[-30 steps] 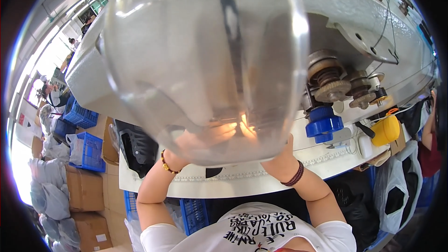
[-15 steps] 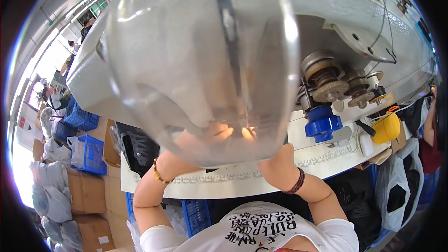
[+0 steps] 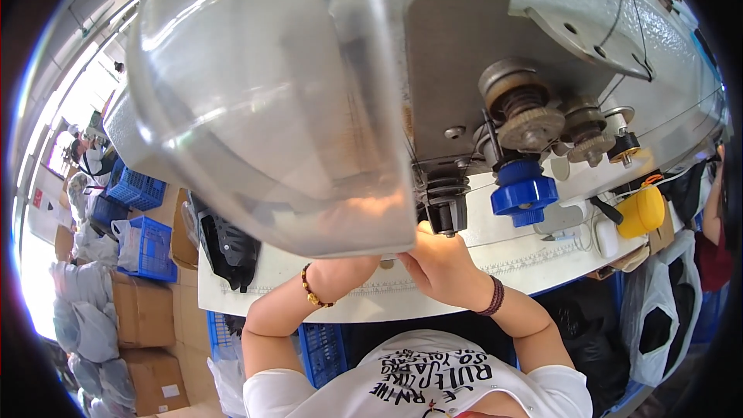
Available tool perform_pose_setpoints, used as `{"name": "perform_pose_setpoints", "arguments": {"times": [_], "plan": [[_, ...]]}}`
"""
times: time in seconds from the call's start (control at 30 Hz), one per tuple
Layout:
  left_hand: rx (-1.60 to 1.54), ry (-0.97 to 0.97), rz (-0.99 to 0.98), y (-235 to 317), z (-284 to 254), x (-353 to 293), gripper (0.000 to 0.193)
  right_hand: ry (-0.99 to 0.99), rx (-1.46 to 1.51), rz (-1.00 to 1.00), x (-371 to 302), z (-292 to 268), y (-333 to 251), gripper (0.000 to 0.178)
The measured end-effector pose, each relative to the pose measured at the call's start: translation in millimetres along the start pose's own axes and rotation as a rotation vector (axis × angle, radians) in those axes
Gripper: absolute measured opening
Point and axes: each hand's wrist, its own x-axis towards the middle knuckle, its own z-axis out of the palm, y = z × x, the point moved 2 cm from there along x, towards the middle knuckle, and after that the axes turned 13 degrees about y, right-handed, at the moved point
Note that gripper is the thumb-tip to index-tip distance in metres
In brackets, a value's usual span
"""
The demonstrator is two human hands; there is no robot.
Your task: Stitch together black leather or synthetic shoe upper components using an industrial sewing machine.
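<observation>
A grey sewing machine (image 3: 457,39) fills the upper part of the view, with a clear plastic cover (image 3: 255,131) at its near left. Below the cover's edge my left hand (image 3: 348,275) rests over the white table, its fingers only a blur through the plastic. Beside it, my right hand (image 3: 449,269) sits under a dark tension knob (image 3: 447,213), its fingertips hidden behind the cover and machine parts. The two hands are close together. Whether either holds anything does not show. A blue knob (image 3: 524,192) and metal tension discs (image 3: 522,108) hang to the right.
A ruler strip (image 3: 526,254) runs along the white tabletop (image 3: 271,302). A yellow cup-like container (image 3: 641,213) stands at the right, a black textured piece (image 3: 228,248) at the left. Blue crates (image 3: 147,248), cartons (image 3: 143,313) and plastic bags fill the floor around. Another person's arm shows far right.
The view has shifted, so the cover stands further left and the dark tension knob shows. My left forearm has moved right, and more of my right hand is visible.
</observation>
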Motion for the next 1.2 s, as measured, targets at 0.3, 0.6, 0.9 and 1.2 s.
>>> {"name": "perform_pose_setpoints", "arguments": {"times": [0.3,0.6,0.9,1.2], "plan": [[-0.052,-0.142,-0.026,4.7,-7.9,2.1,0.022,-0.013,0.093,0.054,6.0,-8.2,-8.0,0.022],[0.082,0.048,0.083,16.5,4.2,-6.9,0.029,0.098,-0.154,-0.124,33.3,-36.9,28.0,0.024],[0.039,0.079,0.056,14.7,6.1,0.8,0.024,0.038,-0.18,-0.159,26.7,-23.8,41.1,0.017],[-0.043,-0.024,0.008,0.3,-2.6,1.8,0.021,0.104,-0.504,-0.412,21.3,-15.7,28.0,0.013]]}}
